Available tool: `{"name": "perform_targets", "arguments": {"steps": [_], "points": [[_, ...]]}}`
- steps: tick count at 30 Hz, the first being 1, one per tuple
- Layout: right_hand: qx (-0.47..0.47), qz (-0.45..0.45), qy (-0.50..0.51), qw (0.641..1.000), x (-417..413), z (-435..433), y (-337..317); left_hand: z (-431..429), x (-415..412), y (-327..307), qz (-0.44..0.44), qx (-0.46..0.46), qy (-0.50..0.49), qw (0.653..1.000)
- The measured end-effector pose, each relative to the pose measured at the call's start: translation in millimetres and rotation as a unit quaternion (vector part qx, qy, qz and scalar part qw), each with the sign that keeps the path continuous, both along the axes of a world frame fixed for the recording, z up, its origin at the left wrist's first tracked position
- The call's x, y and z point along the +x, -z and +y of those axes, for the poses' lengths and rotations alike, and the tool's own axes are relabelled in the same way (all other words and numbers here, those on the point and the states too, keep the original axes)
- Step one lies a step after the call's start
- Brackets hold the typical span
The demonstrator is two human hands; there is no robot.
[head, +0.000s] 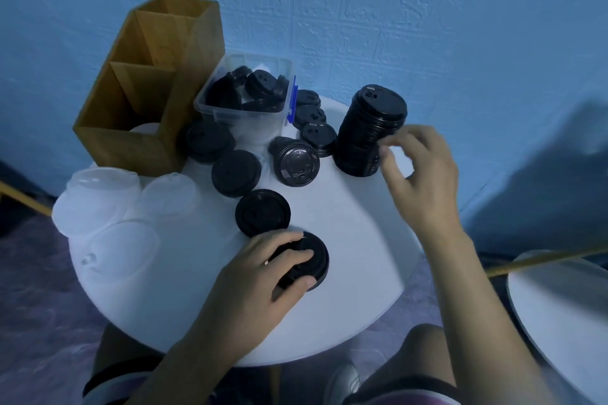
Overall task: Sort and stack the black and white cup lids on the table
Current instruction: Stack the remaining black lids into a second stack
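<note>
My left hand (263, 273) has its grip curled over one black lid (319, 261) flat on the near worktop (345, 223). The black stack (370, 131) stands upright, farther off and to the right. My right hand (424, 181) is beside it, fingers curled. Motion blur hides whether they hold it.

Dark shorts (118, 371), possibly pinkish trim; 1 pale sneaker (342, 381); 2 forearms (487, 289) bare.
</note>
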State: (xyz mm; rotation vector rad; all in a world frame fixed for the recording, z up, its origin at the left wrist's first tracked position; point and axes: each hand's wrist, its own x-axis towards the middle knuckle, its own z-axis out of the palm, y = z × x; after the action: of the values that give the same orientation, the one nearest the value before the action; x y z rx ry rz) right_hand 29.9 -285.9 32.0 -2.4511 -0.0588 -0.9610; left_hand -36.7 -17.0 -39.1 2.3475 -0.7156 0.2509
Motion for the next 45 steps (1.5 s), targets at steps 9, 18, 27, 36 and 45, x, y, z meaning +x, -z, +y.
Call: {"name": "perform_targets", "arguments": {"steps": [9,18,27,36,45], "points": [[-0.088,0.152,-0.144,0.974,5,61,44,37,-14,5,-0.012,0.008,-0.035,0.999],[-0.06,0.211,-0.207,0.954,16,102,43,64,-21,5,0.0,-0.012,-0.025,1.0],[-0.055,0.274,-0.207,0.938,-17,65,56,66,-21,1,0.056,-0.062,-0.023,0.996],[0.404,0.256,-0.157,0.864,-35,59,30,43,2,-5,0.107,-0.031,-0.072,0.991],[0.063,0.279,-0.133,0.949,-41,49,48,35,14,-8,0.125,-0.049,-0.104,0.986]]}}
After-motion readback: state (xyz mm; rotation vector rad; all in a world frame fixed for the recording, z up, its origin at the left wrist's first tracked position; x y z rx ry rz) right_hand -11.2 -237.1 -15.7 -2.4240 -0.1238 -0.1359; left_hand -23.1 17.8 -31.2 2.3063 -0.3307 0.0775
